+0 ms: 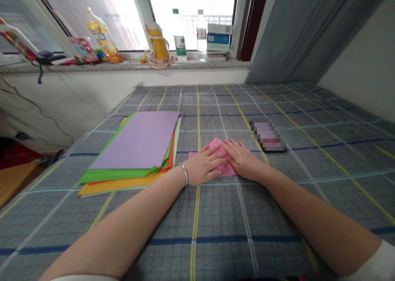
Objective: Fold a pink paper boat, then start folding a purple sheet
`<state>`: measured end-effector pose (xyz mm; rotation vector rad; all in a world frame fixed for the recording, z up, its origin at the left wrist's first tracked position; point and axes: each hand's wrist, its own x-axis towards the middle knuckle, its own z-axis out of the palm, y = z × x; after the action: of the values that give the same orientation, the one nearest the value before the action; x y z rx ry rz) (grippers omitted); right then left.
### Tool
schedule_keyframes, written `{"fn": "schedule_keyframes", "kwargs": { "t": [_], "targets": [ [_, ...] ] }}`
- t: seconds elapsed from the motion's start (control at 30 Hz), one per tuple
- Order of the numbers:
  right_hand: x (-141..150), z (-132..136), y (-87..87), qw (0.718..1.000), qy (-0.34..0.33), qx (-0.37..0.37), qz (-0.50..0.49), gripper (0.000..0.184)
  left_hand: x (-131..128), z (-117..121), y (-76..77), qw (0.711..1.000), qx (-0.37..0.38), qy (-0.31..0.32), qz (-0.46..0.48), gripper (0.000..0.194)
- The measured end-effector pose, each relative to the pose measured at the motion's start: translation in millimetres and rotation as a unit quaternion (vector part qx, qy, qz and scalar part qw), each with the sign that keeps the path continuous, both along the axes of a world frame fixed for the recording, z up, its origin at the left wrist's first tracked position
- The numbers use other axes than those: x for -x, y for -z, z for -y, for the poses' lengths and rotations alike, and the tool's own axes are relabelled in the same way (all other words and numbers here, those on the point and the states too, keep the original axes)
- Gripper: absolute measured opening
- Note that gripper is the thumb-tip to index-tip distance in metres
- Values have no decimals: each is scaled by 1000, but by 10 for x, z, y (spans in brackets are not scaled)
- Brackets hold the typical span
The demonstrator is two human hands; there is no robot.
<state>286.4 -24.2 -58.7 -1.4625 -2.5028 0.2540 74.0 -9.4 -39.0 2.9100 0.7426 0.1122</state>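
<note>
A folded piece of pink paper (230, 170) lies on the plaid cloth, partly covered by both hands. My left hand (205, 164) rests flat across its left and middle part, fingers stretched out to the right; a silver bangle circles that wrist. On the paper's right side lies my right hand (243, 158), also flat, its fingers pointing up and left. The fingertips of the two hands come close together near the middle of the paper. Much of the paper's folding is hidden beneath them.
Left of my hands lies a stack of coloured paper (135, 141), purple on top. A phone (268, 136) with a blurred screen is on the right. Bottles (201, 36), a yellow cup (159, 44) and boxes (218, 40) stand on the windowsill (123, 66) behind the plaid cloth (173, 248).
</note>
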Motion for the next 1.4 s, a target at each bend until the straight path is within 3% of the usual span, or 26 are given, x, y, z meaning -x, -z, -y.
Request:
{"fn": "schedule_keyframes", "kwargs": {
  "t": [0.43,1.1,1.27,1.4],
  "targets": [
    [-72,11,-64,1000,4,25,17,68,237,-74,-137,996,-65,65,3,38],
    [-136,-9,-41,999,2,31,30,69,551,-119,-432,994,-88,27,-53,15],
    [-158,-12,-39,999,-1,41,30,70,591,-82,-508,996,-54,-10,-76,17],
    [-204,-22,-14,998,-3,53,29,70,648,-83,-487,994,-47,-41,-85,18]
  ]
}}
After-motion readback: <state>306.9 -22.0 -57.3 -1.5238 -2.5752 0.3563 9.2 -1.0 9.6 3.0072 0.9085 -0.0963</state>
